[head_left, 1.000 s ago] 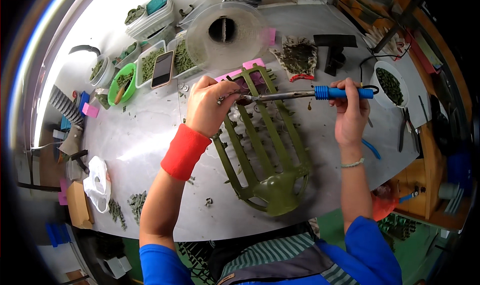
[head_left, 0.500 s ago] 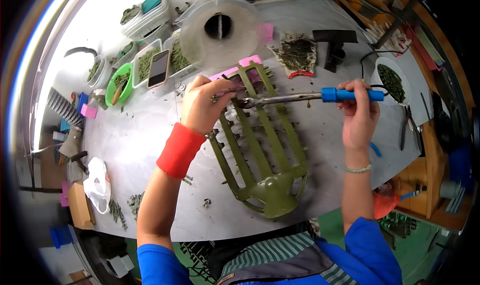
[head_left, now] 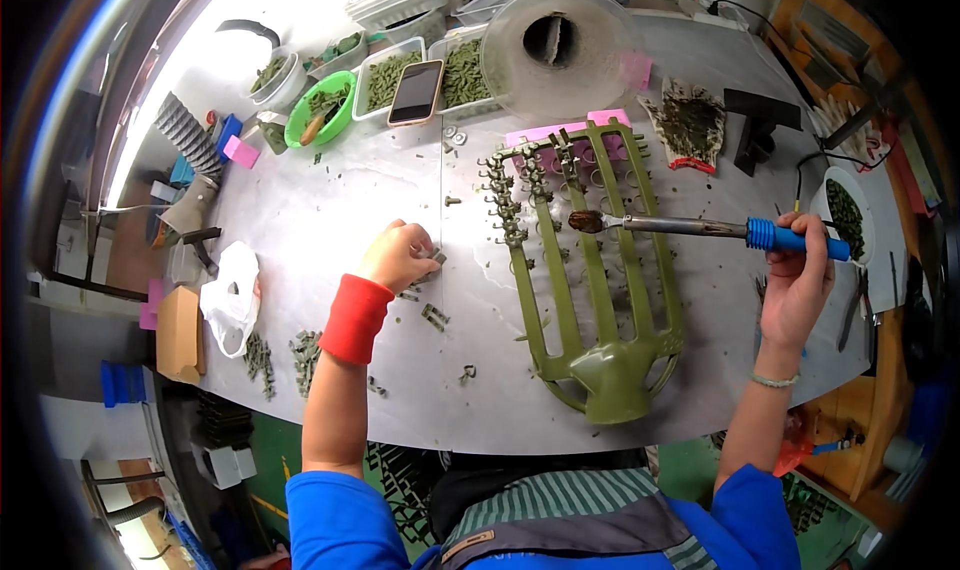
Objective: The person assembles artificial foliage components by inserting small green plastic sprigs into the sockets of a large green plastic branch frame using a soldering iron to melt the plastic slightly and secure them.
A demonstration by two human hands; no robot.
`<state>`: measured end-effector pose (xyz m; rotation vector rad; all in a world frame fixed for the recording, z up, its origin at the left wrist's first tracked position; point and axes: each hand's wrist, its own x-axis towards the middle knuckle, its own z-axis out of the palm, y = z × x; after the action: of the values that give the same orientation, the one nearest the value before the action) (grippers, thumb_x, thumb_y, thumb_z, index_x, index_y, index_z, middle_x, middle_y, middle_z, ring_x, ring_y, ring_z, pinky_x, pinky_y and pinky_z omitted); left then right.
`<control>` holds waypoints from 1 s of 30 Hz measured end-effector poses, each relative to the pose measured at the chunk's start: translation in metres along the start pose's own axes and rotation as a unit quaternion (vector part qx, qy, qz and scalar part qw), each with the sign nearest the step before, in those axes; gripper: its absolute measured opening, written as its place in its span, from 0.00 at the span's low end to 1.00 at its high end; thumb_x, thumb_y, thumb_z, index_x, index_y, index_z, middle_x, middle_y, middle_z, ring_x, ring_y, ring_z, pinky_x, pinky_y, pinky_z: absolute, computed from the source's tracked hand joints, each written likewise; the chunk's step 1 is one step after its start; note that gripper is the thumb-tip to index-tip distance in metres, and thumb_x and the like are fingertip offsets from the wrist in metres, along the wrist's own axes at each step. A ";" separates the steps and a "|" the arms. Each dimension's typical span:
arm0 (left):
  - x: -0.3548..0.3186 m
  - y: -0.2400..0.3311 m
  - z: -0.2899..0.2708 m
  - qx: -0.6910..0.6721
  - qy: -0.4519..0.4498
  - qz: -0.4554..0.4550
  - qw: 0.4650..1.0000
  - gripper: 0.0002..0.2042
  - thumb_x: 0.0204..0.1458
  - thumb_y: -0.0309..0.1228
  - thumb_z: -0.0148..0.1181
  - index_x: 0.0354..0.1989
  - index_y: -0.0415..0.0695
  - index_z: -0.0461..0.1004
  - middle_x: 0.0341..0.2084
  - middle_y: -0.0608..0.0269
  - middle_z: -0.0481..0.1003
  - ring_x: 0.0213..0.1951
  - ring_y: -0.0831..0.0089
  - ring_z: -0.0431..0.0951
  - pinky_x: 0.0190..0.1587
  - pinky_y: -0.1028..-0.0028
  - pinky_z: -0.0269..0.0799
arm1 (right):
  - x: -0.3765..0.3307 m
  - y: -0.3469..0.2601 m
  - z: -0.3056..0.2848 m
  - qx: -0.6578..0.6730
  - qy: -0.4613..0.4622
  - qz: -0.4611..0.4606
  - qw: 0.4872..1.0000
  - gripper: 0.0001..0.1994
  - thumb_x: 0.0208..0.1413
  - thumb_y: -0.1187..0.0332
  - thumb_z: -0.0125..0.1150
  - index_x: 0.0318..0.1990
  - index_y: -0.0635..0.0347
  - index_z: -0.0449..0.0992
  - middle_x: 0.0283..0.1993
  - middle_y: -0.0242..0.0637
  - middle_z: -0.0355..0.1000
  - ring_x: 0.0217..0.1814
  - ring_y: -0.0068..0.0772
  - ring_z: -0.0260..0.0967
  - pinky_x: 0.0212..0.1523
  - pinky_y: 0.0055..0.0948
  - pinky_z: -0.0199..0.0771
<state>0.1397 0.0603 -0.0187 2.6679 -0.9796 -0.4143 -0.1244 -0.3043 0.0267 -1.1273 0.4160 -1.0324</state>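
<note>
My left hand (head_left: 398, 256), with a red wristband, is low over the table left of the green frame. Its fingers are pinched on a small grey-green piece (head_left: 439, 257), partly hidden; more such pieces (head_left: 434, 317) lie below it. In my right hand (head_left: 798, 285) is a soldering iron (head_left: 690, 226) with a blue handle. The iron's dark, crusted tip is over the bars of the green frame (head_left: 600, 300), which has several long bars joining in a rounded base. Small curled green parts (head_left: 503, 198) cluster on the frame's far left end.
A pink block (head_left: 530, 135) sits under the frame's far end. Behind stand a round translucent tub (head_left: 520, 80), a phone (head_left: 416, 92) on bins of green pieces, and a green bowl (head_left: 347, 82). A stained glove (head_left: 690, 120) and a white bowl (head_left: 832, 190) are at right.
My left hand has left the frame and dropped to the loose pieces on the table at left. The iron has been drawn right, relative to the frame. The view has shifted left.
</note>
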 end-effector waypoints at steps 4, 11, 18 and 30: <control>-0.004 0.009 0.002 -0.122 -0.044 -0.053 0.990 0.13 0.43 0.24 0.67 0.39 0.39 0.75 0.24 0.66 0.73 0.29 0.77 0.74 0.34 0.78 0.72 | -0.004 -0.006 0.002 -0.010 0.004 -0.002 1.000 0.09 0.60 0.65 0.56 0.31 0.61 0.73 0.35 0.36 0.72 0.30 0.19 0.63 0.29 0.19 0.64; 0.005 0.097 -0.032 -0.378 0.101 0.115 0.913 0.10 0.50 0.19 0.61 0.42 0.39 0.76 0.33 0.68 0.76 0.34 0.83 0.74 0.37 0.81 0.73 | -0.003 -0.004 -0.005 -0.008 -0.004 -0.019 1.000 0.08 0.60 0.67 0.56 0.32 0.62 0.72 0.35 0.37 0.72 0.35 0.23 0.68 0.29 0.22 0.66; 0.038 0.152 -0.008 -0.282 0.142 0.191 0.929 0.12 0.49 0.20 0.63 0.42 0.43 0.78 0.29 0.68 0.75 0.32 0.84 0.72 0.35 0.81 0.71 | 0.003 0.010 -0.005 0.010 0.003 -0.018 1.000 0.09 0.60 0.66 0.57 0.33 0.63 0.74 0.34 0.39 0.74 0.31 0.23 0.68 0.29 0.22 0.68; 0.061 0.157 0.015 -0.123 0.261 0.246 0.925 0.11 0.43 0.24 0.68 0.38 0.46 0.80 0.30 0.64 0.75 0.34 0.71 0.76 0.40 0.72 0.72 | 0.010 0.036 0.000 0.051 0.008 0.017 0.999 0.10 0.59 0.65 0.58 0.34 0.64 0.75 0.32 0.40 0.74 0.26 0.24 0.67 0.29 0.23 0.69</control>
<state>0.0874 -0.0972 0.0111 2.0341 -1.2548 0.2572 -0.1028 -0.3104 -0.0028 -1.0182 0.3896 -1.0233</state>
